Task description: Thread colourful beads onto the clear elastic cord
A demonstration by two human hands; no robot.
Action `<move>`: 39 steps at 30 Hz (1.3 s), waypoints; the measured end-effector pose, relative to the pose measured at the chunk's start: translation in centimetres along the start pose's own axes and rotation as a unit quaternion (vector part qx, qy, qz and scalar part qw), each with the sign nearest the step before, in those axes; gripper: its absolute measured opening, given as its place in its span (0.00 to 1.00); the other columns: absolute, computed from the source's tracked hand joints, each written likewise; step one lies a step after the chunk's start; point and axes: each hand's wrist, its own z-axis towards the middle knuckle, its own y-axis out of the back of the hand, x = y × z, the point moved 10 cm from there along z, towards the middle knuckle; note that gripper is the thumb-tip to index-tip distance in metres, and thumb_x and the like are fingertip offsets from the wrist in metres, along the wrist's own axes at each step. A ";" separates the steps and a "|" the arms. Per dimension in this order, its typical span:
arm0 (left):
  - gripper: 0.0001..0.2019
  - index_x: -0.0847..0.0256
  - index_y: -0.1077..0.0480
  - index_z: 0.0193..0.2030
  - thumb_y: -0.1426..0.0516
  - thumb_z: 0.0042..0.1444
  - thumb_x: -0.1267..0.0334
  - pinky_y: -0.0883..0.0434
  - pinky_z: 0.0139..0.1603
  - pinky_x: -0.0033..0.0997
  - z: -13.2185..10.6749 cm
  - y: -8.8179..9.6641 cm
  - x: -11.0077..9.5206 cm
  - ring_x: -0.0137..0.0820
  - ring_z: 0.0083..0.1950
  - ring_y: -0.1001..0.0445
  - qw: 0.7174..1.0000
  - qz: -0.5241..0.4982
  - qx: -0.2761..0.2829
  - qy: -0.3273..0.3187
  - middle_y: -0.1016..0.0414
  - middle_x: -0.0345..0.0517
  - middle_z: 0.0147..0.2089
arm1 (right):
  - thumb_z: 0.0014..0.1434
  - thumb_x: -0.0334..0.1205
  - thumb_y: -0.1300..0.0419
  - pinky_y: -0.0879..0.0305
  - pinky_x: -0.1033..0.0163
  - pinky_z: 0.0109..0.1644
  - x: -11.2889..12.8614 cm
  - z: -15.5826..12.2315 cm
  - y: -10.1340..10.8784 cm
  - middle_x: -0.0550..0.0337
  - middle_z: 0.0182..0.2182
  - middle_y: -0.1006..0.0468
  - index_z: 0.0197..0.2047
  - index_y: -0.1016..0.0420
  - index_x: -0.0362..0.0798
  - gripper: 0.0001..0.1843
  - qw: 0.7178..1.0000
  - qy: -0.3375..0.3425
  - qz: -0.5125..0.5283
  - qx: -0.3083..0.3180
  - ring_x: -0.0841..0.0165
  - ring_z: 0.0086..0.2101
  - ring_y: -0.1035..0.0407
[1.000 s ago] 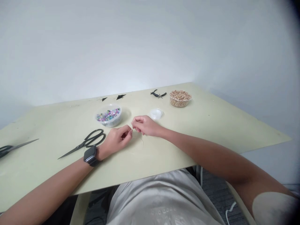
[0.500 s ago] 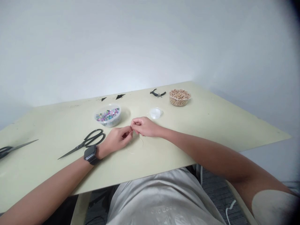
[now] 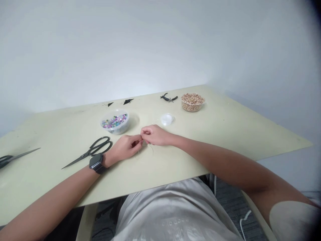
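The hands have drawn together since a second ago, fingertips now meeting. The left hand (image 3: 126, 147), black smartwatch (image 3: 96, 163) on its wrist, and the right hand (image 3: 155, 135) are both pinched tight on a thin pale thread (image 3: 151, 149), whose loop lies on the pale yellow-green desk (image 3: 225, 134) just below them. A clear tub of multicoloured beads (image 3: 115, 122) sits just behind, and black scissors (image 3: 94, 150) lie left of the left hand.
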 end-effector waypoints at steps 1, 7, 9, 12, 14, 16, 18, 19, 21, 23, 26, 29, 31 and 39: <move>0.08 0.61 0.30 0.33 0.48 0.63 0.66 0.46 0.27 0.27 0.0 -0.1 0.0 0.23 0.22 0.42 1.000 0.003 0.004 -0.001 0.35 0.34 0.22 | 0.59 0.37 0.46 0.43 0.70 0.29 -0.1 0.0 0.0 0.64 0.24 0.26 0.30 0.29 0.46 0.08 1.000 -0.001 -0.005 0.000 0.76 0.24 0.36; 0.11 0.61 0.32 0.31 0.48 0.64 0.63 0.46 0.26 0.27 0.2 -0.2 0.0 0.23 0.22 0.43 1.000 0.005 0.013 -0.001 0.37 0.34 0.22 | 0.58 0.36 0.47 0.43 0.69 0.30 -0.4 0.1 -0.1 0.64 0.24 0.26 0.30 0.28 0.46 0.07 1.000 0.000 -0.014 -0.005 0.75 0.25 0.37; 0.12 0.61 0.32 0.31 0.48 0.65 0.62 0.46 0.26 0.27 0.3 -0.1 -0.1 0.23 0.22 0.44 1.000 0.005 0.013 0.000 0.37 0.34 0.21 | 0.58 0.36 0.47 0.44 0.69 0.30 -0.5 0.1 -0.1 0.64 0.25 0.26 0.30 0.28 0.47 0.08 1.000 0.002 -0.016 -0.003 0.75 0.25 0.37; 0.12 0.61 0.31 0.31 0.48 0.65 0.62 0.45 0.27 0.27 0.3 -0.2 -0.1 0.23 0.22 0.43 1.000 0.002 0.019 0.002 0.36 0.34 0.22 | 0.58 0.37 0.47 0.44 0.69 0.29 -0.5 0.1 -0.1 0.64 0.25 0.26 0.30 0.28 0.47 0.08 1.000 0.004 -0.018 -0.002 0.75 0.25 0.37; 0.12 0.61 0.31 0.31 0.48 0.65 0.61 0.45 0.27 0.26 0.3 -0.2 -0.2 0.23 0.23 0.42 1.000 0.001 0.023 0.003 0.35 0.34 0.23 | 0.58 0.37 0.47 0.45 0.69 0.29 -0.4 0.1 -0.1 0.64 0.25 0.26 0.30 0.28 0.46 0.08 1.000 0.006 -0.020 -0.002 0.75 0.25 0.38; 0.12 0.61 0.32 0.31 0.48 0.65 0.61 0.45 0.28 0.26 0.3 -0.2 -0.2 0.23 0.23 0.41 1.000 0.000 0.025 0.003 0.35 0.34 0.23 | 0.58 0.36 0.47 0.45 0.69 0.30 -0.4 0.1 -0.1 0.64 0.25 0.26 0.31 0.29 0.46 0.07 1.000 0.006 -0.024 -0.003 0.75 0.25 0.38; 0.12 0.61 0.33 0.31 0.48 0.65 0.61 0.45 0.27 0.26 0.3 -0.2 -0.1 0.23 0.23 0.42 1.000 -0.002 0.026 0.007 0.36 0.34 0.23 | 0.58 0.36 0.47 0.45 0.68 0.30 -0.5 0.1 -0.1 0.64 0.25 0.26 0.31 0.28 0.46 0.07 1.000 0.004 -0.029 -0.005 0.75 0.26 0.38; 0.12 0.61 0.33 0.30 0.48 0.65 0.61 0.46 0.27 0.27 0.3 -0.2 0.0 0.23 0.23 0.44 1.000 -0.005 0.028 0.011 0.38 0.33 0.22 | 0.58 0.36 0.47 0.45 0.68 0.31 -0.5 0.1 -0.1 0.64 0.25 0.26 0.31 0.28 0.46 0.08 1.000 0.003 -0.031 -0.005 0.75 0.26 0.38; 0.12 0.61 0.34 0.29 0.48 0.65 0.61 0.47 0.26 0.27 0.3 -0.3 0.3 0.23 0.23 0.46 0.999 -0.010 0.032 0.020 0.40 0.33 0.22 | 0.58 0.37 0.47 0.45 0.68 0.31 -0.6 0.1 -0.1 0.63 0.25 0.26 0.31 0.28 0.46 0.08 0.999 0.003 -0.035 -0.008 0.74 0.26 0.38; 0.11 0.61 0.34 0.30 0.48 0.64 0.62 0.47 0.26 0.27 0.4 -0.4 0.6 0.23 0.23 0.45 0.999 -0.018 0.041 0.027 0.40 0.33 0.22 | 0.58 0.38 0.47 0.45 0.67 0.31 -0.6 0.1 -0.1 0.63 0.26 0.26 0.32 0.28 0.46 0.09 0.999 0.005 -0.039 -0.009 0.74 0.27 0.38; 0.10 0.61 0.33 0.31 0.48 0.64 0.64 0.45 0.27 0.26 0.4 -0.5 0.7 0.23 0.24 0.44 0.998 -0.027 0.054 0.028 0.39 0.33 0.24 | 0.59 0.38 0.47 0.46 0.66 0.31 -0.5 0.1 -0.1 0.62 0.26 0.26 0.32 0.27 0.46 0.09 0.999 0.004 -0.048 -0.011 0.73 0.27 0.38; 0.10 0.61 0.34 0.30 0.48 0.63 0.64 0.46 0.27 0.26 0.4 -0.6 0.8 0.23 0.24 0.45 0.997 -0.030 0.061 0.029 0.39 0.33 0.23 | 0.59 0.38 0.47 0.47 0.66 0.32 -0.4 0.0 -0.1 0.62 0.26 0.26 0.31 0.27 0.46 0.09 0.998 -0.002 -0.059 -0.015 0.73 0.27 0.39; 0.10 0.61 0.34 0.30 0.47 0.63 0.64 0.45 0.27 0.25 0.3 -0.5 0.8 0.23 0.24 0.45 0.997 -0.035 0.062 0.031 0.40 0.33 0.23 | 0.59 0.38 0.46 0.47 0.65 0.32 -0.3 0.0 -0.1 0.62 0.26 0.27 0.31 0.27 0.46 0.09 0.998 0.001 -0.060 -0.017 0.73 0.27 0.39; 0.10 0.62 0.34 0.31 0.47 0.64 0.62 0.45 0.28 0.25 0.3 -0.8 1.1 0.23 0.25 0.44 0.996 -0.054 0.066 0.036 0.39 0.33 0.24 | 0.60 0.39 0.47 0.45 0.65 0.33 -0.4 0.0 -0.1 0.62 0.27 0.25 0.32 0.27 0.46 0.10 0.998 0.011 -0.061 -0.018 0.73 0.28 0.37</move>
